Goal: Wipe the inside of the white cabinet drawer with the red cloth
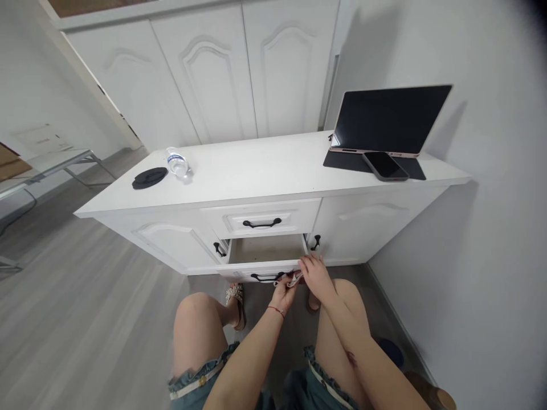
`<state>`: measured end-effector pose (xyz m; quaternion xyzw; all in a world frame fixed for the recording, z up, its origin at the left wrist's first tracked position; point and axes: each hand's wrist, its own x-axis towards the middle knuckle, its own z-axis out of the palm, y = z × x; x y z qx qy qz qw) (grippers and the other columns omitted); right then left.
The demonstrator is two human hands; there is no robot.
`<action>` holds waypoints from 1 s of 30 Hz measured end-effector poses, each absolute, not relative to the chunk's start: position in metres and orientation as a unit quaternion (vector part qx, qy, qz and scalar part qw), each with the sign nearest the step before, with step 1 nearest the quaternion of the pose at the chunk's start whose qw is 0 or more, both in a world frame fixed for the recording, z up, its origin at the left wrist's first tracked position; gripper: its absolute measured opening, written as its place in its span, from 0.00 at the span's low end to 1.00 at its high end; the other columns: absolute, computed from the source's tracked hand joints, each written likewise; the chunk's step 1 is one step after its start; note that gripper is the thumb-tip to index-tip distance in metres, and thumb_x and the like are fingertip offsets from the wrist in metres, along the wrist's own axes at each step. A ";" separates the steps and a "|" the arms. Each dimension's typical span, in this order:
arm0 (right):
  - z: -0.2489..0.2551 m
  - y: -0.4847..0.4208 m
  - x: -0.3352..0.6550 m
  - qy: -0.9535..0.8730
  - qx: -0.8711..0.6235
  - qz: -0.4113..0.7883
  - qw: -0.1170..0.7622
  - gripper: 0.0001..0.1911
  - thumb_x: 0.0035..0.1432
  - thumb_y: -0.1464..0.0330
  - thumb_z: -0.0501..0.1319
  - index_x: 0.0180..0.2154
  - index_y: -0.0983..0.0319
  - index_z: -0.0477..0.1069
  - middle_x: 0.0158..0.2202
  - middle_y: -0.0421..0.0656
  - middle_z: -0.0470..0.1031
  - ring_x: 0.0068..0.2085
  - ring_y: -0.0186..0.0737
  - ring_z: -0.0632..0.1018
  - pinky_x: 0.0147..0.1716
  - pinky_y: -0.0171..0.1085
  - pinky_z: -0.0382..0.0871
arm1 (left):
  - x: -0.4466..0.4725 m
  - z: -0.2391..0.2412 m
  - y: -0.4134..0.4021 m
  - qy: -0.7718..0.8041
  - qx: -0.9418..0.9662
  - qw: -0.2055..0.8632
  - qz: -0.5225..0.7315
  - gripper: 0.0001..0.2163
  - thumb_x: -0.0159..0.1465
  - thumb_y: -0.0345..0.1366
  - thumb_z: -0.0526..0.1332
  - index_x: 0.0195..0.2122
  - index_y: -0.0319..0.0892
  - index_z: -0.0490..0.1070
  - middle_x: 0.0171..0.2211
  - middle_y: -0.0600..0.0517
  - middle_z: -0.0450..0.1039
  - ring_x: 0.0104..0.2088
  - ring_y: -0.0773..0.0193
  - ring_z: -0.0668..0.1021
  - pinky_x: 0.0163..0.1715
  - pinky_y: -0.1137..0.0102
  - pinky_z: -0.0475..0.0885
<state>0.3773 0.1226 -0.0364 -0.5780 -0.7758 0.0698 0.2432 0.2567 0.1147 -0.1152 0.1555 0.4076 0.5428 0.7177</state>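
Note:
The lower drawer point(267, 249) of a white cabinet is pulled out, and its inside shows a bare, pale bottom. In front of its black handle point(265, 278), towards the right end, my left hand point(285, 293) is closed on a small crumpled, light-coloured cloth point(294, 279). My right hand point(317, 274) lies over the right end of the drawer front, touching its top edge, with fingers stretched out and slightly apart. Its thumb is hidden. The cloth reaches up beside the right fingers; whether they touch it, I cannot tell.
The upper drawer point(262, 221) is shut. On the cabinet top point(256, 171) are a clear plastic bottle point(176, 162), a flat black round object point(149, 177), a tablet point(388, 119) propped up and a phone point(385, 166). A wall point(491, 256) stands at the right. My knees flank the drawer.

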 end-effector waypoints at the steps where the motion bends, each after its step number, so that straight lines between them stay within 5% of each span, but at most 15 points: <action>1: -0.037 0.123 0.378 -0.778 -0.575 0.072 0.243 0.20 0.65 0.64 0.43 0.45 0.64 0.70 0.47 0.51 0.74 0.55 0.52 0.68 0.56 0.53 0.54 | 0.258 -0.112 0.116 0.399 0.151 0.723 0.543 0.13 0.46 0.22 0.52 0.32 0.37 0.68 0.42 0.41 0.75 0.50 0.56 0.74 0.52 0.60 0.70; 17: -0.032 0.121 0.375 -0.776 -0.565 0.086 0.265 0.21 0.67 0.64 0.40 0.42 0.63 0.70 0.43 0.51 0.75 0.48 0.47 0.71 0.53 0.48 0.57 | 0.155 -0.045 0.103 0.349 0.145 0.774 0.509 0.16 0.55 0.29 0.50 0.42 0.34 0.71 0.51 0.38 0.71 0.56 0.52 0.69 0.48 0.60 0.74; 24: -0.031 0.117 0.364 -0.773 -0.562 0.076 0.284 0.17 0.65 0.65 0.44 0.42 0.61 0.71 0.44 0.48 0.75 0.49 0.47 0.71 0.51 0.47 0.59 | 0.098 -0.006 0.093 0.334 -0.051 0.750 0.569 0.22 0.58 0.22 0.47 0.54 0.32 0.62 0.48 0.37 0.72 0.55 0.51 0.70 0.39 0.65 0.79; 30: -0.023 0.107 0.342 -0.832 -0.470 0.130 0.266 0.15 0.64 0.67 0.46 0.42 0.60 0.70 0.43 0.48 0.73 0.45 0.43 0.72 0.46 0.41 0.65 | 0.044 0.008 0.083 0.344 -0.125 0.701 0.612 0.21 0.59 0.19 0.46 0.53 0.33 0.62 0.46 0.37 0.73 0.54 0.50 0.71 0.38 0.67 0.79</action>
